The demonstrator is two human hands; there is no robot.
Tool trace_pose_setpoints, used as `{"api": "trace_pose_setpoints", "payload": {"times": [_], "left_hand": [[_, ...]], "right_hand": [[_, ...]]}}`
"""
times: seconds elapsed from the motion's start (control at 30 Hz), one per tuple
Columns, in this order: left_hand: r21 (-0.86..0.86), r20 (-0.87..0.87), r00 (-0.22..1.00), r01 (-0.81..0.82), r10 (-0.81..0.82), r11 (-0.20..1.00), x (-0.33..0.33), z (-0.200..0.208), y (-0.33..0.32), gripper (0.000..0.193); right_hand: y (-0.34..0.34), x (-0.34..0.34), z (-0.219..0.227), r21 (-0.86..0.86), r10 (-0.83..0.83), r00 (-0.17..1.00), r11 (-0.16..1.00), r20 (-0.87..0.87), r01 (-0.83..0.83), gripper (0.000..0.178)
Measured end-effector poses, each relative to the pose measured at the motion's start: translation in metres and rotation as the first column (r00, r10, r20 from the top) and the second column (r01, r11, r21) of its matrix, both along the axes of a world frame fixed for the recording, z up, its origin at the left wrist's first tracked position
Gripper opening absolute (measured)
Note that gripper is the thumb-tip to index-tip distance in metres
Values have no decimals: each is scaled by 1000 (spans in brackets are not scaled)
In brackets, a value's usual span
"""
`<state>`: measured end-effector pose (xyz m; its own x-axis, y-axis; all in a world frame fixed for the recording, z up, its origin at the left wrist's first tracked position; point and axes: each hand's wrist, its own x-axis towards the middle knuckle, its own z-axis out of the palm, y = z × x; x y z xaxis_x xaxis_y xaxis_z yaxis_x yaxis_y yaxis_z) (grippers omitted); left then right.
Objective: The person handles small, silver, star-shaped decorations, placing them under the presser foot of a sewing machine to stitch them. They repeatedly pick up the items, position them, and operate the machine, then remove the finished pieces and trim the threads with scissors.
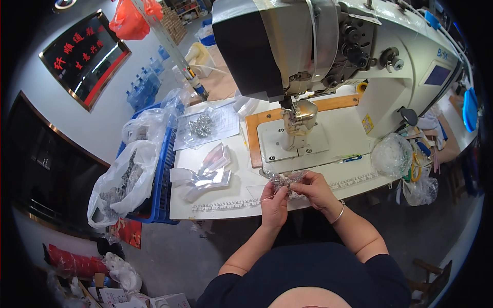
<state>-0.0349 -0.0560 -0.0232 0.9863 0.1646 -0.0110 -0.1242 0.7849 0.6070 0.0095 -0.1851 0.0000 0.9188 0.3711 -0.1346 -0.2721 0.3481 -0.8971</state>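
Observation:
At the front edge of the white sewing table (236, 208), both hands are closed on a small silvery, glittering piece (280, 180) whose exact kind I cannot make out. My left hand (275, 208) pinches it from below and the left, thumb up. My right hand (316, 191), with a bracelet at the wrist, grips its right side, and the two thumbs nearly meet. Just beyond stands the post-bed sewing machine (300, 126), its needle area above the piece. To the left lie shiny clear-and-white plastic strips (208, 174). A heap of similar silvery pieces (200, 126) rests on clear plastic over paper.
A ruler strip (226, 206) runs along the table's front edge. On the left is a blue crate (163, 179) with white plastic bags (126, 179). At right are a blue pen (352, 158), a bundle of clear plastic (392, 154) and yellow-handled scissors (415, 167).

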Motion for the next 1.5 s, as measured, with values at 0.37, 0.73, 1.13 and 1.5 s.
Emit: {"api": "trace_pose_setpoints", "payload": {"times": [0.37, 0.73, 1.13, 1.5], "left_hand": [[108, 390, 914, 80, -116, 991, 3, 0, 15, 22], [596, 621, 537, 149, -570, 789, 26, 68, 64, 8], [587, 482, 664, 240, -571, 773, 22, 58, 68, 6], [-55, 253, 753, 638, -607, 768, -5, 6, 76, 72]], "right_hand": [[-10, -6, 22, -227, 97, 665, 967, 741, 112, 18], [-15, -23, 61, -195, 192, 42, 935, 981, 297, 31], [-11, -25, 51, -199, 142, 219, 944, 965, 264, 23], [-16, -13, 31, -54, 95, 995, 994, 21, -94, 18]]}}
